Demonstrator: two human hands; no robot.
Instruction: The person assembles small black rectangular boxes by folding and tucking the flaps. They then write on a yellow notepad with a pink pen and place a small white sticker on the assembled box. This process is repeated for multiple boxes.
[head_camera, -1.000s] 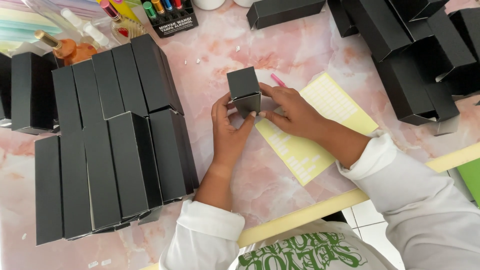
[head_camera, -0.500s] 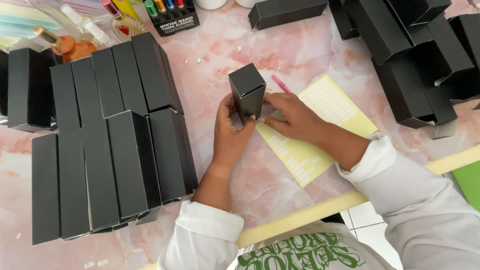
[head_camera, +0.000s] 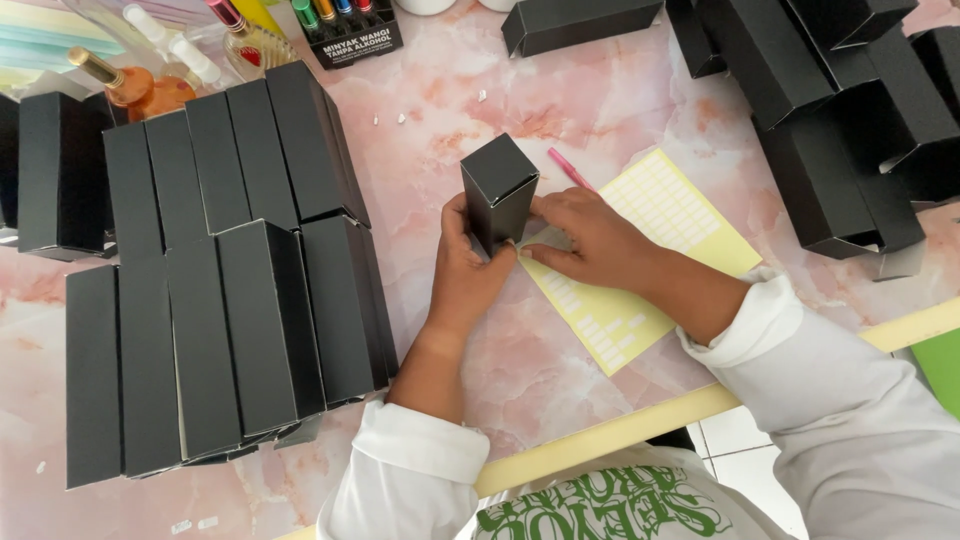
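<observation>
The left hand is wrapped around the lower part of a tall black carton, holding it upright and a little tilted over the middle of the pink marbled desk. The right hand is curled against the carton's lower right side, fingertips pinched where carton and label sheet meet; it seems to be pressing a small sticker onto the carton, though the sticker itself is too small to make out. Under that hand lies the yellow sheet of small labels, with a pink pen just above its top edge. Rows of closed black cartons lie flat well to the left, and a looser heap of black cartons sits at the upper right. Judging by this, the labelling of one carton is in hand; the next move calls for smoothing the sticker flat before the carton is put down.
</observation>
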